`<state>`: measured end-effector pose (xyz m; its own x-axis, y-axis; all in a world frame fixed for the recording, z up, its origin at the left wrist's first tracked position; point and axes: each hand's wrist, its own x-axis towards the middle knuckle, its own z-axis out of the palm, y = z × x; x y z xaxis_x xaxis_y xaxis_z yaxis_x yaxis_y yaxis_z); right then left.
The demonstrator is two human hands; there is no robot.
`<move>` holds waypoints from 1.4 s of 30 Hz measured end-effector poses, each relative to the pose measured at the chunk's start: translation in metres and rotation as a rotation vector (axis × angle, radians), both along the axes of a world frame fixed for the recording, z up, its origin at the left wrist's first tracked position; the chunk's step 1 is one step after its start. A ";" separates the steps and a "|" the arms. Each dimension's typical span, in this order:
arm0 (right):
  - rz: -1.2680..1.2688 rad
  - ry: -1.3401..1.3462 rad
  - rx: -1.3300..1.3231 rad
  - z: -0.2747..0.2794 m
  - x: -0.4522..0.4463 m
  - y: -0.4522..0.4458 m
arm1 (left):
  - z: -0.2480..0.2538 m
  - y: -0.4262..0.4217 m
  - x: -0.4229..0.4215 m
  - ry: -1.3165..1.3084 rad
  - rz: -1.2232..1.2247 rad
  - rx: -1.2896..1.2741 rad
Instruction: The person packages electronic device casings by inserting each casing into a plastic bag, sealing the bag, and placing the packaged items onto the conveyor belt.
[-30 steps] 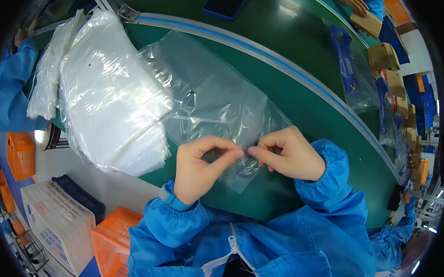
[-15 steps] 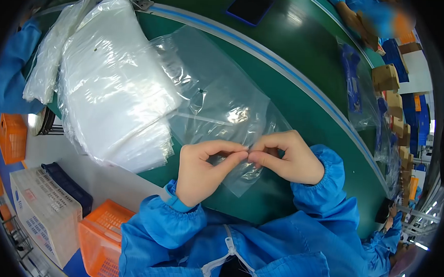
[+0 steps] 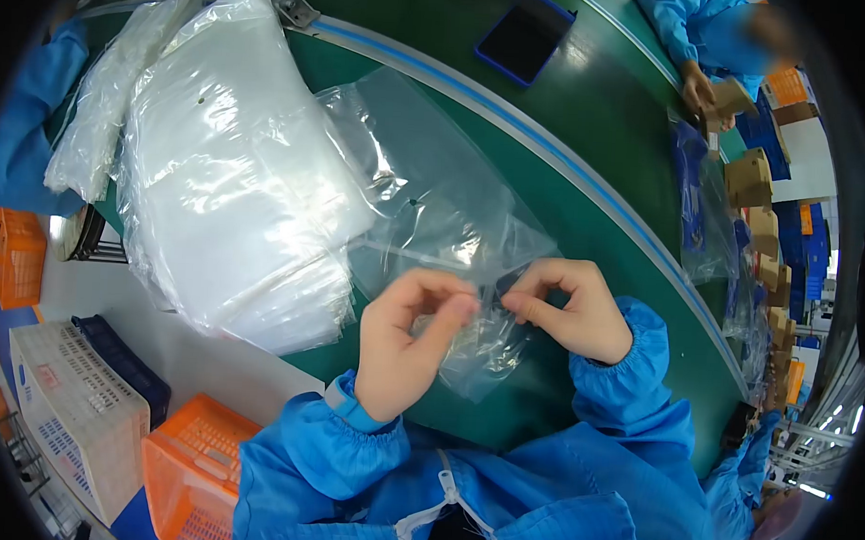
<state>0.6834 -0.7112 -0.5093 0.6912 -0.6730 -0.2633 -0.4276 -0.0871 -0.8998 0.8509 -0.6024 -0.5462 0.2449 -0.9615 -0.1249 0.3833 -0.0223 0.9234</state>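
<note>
A single clear plastic bag [image 3: 425, 217] lies on the green table, its near end crumpled beneath my hands. Thumb and fingertips of my right hand [image 3: 580, 310] are pinched together on the bag's edge. My left hand [image 3: 400, 341] makes a similar pinch at the bag, slightly smeared by motion, and a small gap separates the two hands. Left of the bag is a thick stack of clear plastic bags [image 3: 234, 184], partly under or against the single one. Folds and glare hide exactly where the film sits in my left fingertips.
Beyond a metal rail with a blue stripe [image 3: 572, 160] is a dark green belt carrying a blue tray [image 3: 526, 38]. Orange baskets [image 3: 192, 462] and a white crate [image 3: 79, 409] stand lower left. A co-worker's hand [image 3: 696, 88] holds cardboard at upper right; a blue sleeve shows at left.
My fingertips have moved slightly apart, the left hand shifting a little left. The blue tray appears farther right, and the co-worker's hand now holds a cardboard piece.
</note>
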 end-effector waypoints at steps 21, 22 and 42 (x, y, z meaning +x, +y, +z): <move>-0.682 0.463 -0.690 -0.087 0.051 -0.219 | -0.010 -0.002 0.007 0.114 0.042 -0.006; -0.695 0.453 -0.706 -0.090 0.057 -0.220 | -0.011 -0.002 0.007 0.102 0.048 -0.001; -0.605 -0.789 0.212 -0.005 -0.025 -0.169 | -0.021 -0.011 0.010 0.028 0.102 -0.056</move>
<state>0.6585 -0.8800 -0.5144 0.2780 -0.9600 -0.0342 0.3756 0.1414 -0.9159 0.8605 -0.6139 -0.5675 0.3389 -0.9374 -0.0799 0.4063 0.0692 0.9111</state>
